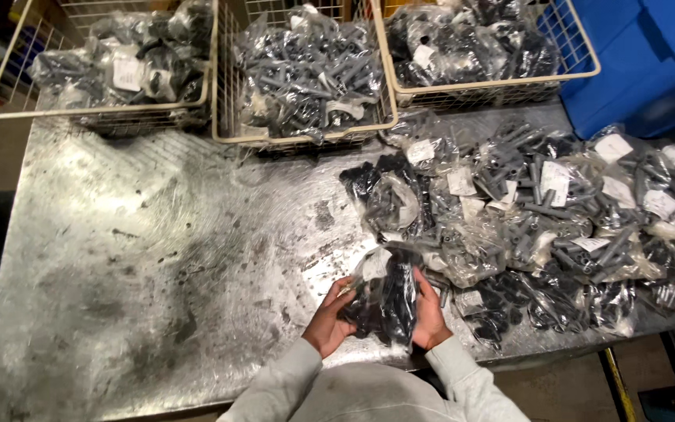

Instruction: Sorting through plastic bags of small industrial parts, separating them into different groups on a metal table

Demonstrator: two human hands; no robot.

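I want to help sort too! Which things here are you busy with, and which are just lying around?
Busy with:
- left hand and right hand, both holding the bag of black parts
- pile of bagged parts beside it

Just lying around:
- three wire baskets holding more bags
- blue bin
- metal table

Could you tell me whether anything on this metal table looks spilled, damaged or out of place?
Nothing is spilled or torn. Both hands hold a clear bag of black parts. The loose pile of bags sprawls over the table's right side, while the three wire baskets hold theirs tidily.
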